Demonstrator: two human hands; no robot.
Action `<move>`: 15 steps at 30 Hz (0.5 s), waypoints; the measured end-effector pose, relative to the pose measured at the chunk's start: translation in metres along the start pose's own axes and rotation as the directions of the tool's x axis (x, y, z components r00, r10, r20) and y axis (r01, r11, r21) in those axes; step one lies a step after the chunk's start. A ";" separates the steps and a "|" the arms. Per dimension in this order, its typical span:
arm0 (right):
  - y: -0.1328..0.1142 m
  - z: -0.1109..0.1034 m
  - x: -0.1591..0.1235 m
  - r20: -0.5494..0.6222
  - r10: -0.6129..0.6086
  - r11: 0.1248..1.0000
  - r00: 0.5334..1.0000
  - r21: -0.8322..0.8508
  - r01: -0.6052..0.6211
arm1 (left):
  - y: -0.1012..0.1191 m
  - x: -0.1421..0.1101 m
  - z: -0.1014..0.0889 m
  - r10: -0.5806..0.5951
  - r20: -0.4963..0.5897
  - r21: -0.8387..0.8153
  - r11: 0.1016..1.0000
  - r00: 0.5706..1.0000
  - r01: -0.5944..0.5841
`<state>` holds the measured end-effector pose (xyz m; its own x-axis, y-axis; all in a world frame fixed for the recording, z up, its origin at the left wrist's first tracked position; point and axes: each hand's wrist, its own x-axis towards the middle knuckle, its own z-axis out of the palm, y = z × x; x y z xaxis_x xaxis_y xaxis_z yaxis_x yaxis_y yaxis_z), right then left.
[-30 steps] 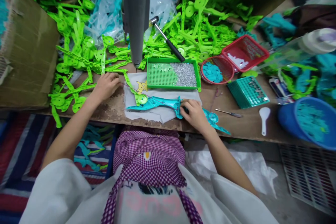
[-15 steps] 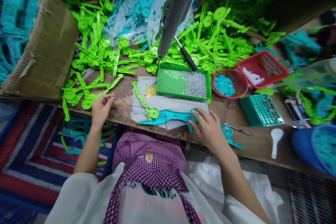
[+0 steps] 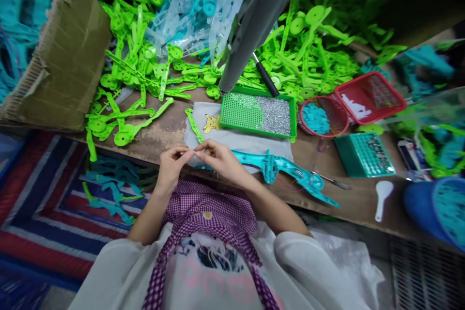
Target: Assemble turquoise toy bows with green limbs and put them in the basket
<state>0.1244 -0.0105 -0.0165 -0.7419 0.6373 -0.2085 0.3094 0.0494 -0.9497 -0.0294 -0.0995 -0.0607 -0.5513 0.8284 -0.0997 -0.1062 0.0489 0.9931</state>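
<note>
My left hand (image 3: pixel 173 164) and my right hand (image 3: pixel 218 157) meet at the near edge of the wooden bench (image 3: pixel 163 131), fingertips pinched together on something too small to make out. They hover over the front of a grey cloth (image 3: pixel 236 140) with a yellow cartoon print. A long teal plastic part (image 3: pixel 286 172) lies on the cloth to the right of my right hand. A green plastic arm (image 3: pixel 194 126) rests on the cloth's left edge. Behind the cloth sits a green tray (image 3: pixel 240 112) half filled with small silver pieces.
Piles of green plastic arms (image 3: pixel 290 53) and pale blue parts (image 3: pixel 192 14) fill the back. A grey press column (image 3: pixel 250 24) stands behind the tray. Red baskets (image 3: pixel 366 97), a teal grid block (image 3: pixel 363 155), a white scoop (image 3: pixel 383 193), a blue tub (image 3: pixel 436 208) at right; cardboard box (image 3: pixel 61 58) at left.
My left hand came in from the bench's left side and my right hand left the teal part; both now meet in a pinch at the cloth's front. The view tilted.
</note>
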 end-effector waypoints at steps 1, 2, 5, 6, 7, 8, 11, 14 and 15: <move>0.000 -0.006 -0.001 0.027 0.017 0.998 0.999 -0.053 -0.016 | -0.003 0.001 0.001 -0.066 0.009 -0.069 0.995 0.998 0.067; -0.001 -0.011 -0.001 0.057 0.035 0.993 0.998 -0.112 -0.028 | -0.005 0.001 0.002 -0.119 0.012 -0.119 0.986 0.993 0.119; -0.005 -0.017 -0.002 0.091 0.016 0.953 0.996 -0.302 0.012 | -0.011 -0.001 0.005 -0.164 0.013 -0.166 0.972 0.986 0.164; -0.007 -0.017 -0.002 0.083 -0.028 0.945 0.996 -0.324 0.053 | -0.012 -0.002 0.006 -0.138 0.005 -0.153 0.979 0.990 0.137; -0.008 -0.015 -0.003 0.088 -0.072 0.948 0.994 -0.303 0.095 | -0.013 -0.004 0.007 -0.097 -0.007 -0.130 0.987 0.995 0.095; -0.009 -0.013 -0.003 0.108 -0.102 0.964 0.989 -0.233 0.125 | -0.013 -0.005 0.008 -0.048 -0.027 -0.105 0.993 0.998 0.045; -0.012 -0.004 0.000 0.243 -0.013 0.991 0.970 0.130 -0.020 | -0.014 -0.007 0.010 0.071 -0.083 -0.046 0.996 0.994 -0.075; -0.012 -0.001 0.005 0.228 0.200 0.926 0.953 0.272 -0.260 | -0.016 -0.006 0.009 0.149 -0.072 -0.009 0.989 0.986 -0.150; -0.011 -0.001 0.006 0.188 0.247 0.919 0.951 0.264 -0.291 | -0.017 -0.005 0.008 0.170 -0.047 0.012 0.985 0.984 -0.170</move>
<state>0.1175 -0.0060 -0.0073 -0.7409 0.4732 -0.4766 0.3432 -0.3433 -0.8743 -0.0183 -0.1005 -0.0769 -0.5993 0.7976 0.0681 -0.0011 -0.0859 0.9963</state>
